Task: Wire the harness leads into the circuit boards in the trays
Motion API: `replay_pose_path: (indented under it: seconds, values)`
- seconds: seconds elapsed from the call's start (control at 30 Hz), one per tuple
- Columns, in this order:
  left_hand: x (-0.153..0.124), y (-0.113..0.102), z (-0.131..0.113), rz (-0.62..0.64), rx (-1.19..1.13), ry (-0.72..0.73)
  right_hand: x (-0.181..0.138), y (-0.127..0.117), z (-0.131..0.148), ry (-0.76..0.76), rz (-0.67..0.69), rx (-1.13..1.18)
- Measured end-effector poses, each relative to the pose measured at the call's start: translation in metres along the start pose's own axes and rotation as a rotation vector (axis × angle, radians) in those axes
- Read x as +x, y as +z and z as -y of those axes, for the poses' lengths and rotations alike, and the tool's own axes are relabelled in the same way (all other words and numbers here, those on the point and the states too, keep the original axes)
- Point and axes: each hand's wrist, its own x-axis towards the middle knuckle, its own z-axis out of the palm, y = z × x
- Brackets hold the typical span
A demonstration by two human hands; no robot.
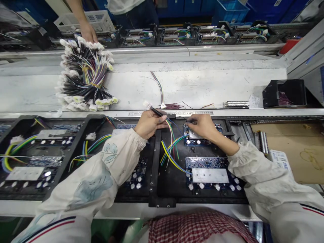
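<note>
My left hand (150, 124) pinches a wire harness (157, 111) by its black sleeve. Its white connector points up and left, and its loose coloured leads hang toward the black tray (172, 189). Over the upper circuit board (191, 140), my right hand (202, 126) is closed, with a thin dark wire (180, 117) running to its fingertips. What lies under those fingers is partly hidden. Below sits a second circuit board (210, 170) with a silver plate and round white-topped parts. Blue and yellow wires (174, 162) arc from the boards to the left.
A large bundle of harnesses (88, 76) lies on the white bench (202, 84), with another person's hand (88, 32) at its far side. Nearer are a loose harness (159, 88), a ruler strip (141, 113) and a black bin (285, 94). More board trays (55, 182) stand left.
</note>
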Motion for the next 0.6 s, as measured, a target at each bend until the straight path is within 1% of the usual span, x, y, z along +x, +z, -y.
replay_pose_path:
  seconds: [0.13, 0.23, 0.27, 0.33, 0.37, 0.4, 0.43, 0.53, 0.6]
  values:
    - [0.001, 0.000, 0.000, -0.001, 0.005, 0.006, 0.000, 0.000, -0.001, 0.000, 0.028, -0.015]
    - [0.002, 0.001, 0.000, -0.008, 0.000, 0.007, -0.009, -0.008, 0.003, -0.015, 0.043, -0.053]
    - [0.003, 0.001, 0.000, -0.012, -0.002, 0.007, -0.013, -0.012, 0.006, -0.040, 0.071, -0.075]
    - [0.005, 0.002, 0.001, -0.018, -0.005, 0.007, -0.021, -0.018, 0.012, -0.119, 0.169, -0.115]
    - [0.006, 0.002, 0.001, -0.023, -0.005, 0.009, -0.023, -0.019, 0.014, -0.151, 0.211, -0.110]
    - [0.008, 0.003, 0.002, -0.027, -0.004, 0.012, -0.024, -0.020, 0.016, -0.160, 0.224, -0.081]
    - [0.009, 0.003, 0.003, -0.029, 0.000, 0.014, -0.023, -0.019, 0.017, -0.142, 0.198, -0.041]
    - [0.011, 0.005, 0.005, -0.021, 0.025, 0.021, -0.014, -0.012, 0.015, -0.028, 0.027, 0.015]
    - [0.011, 0.007, 0.005, -0.013, 0.042, 0.023, -0.008, -0.006, 0.012, 0.008, -0.010, -0.019]
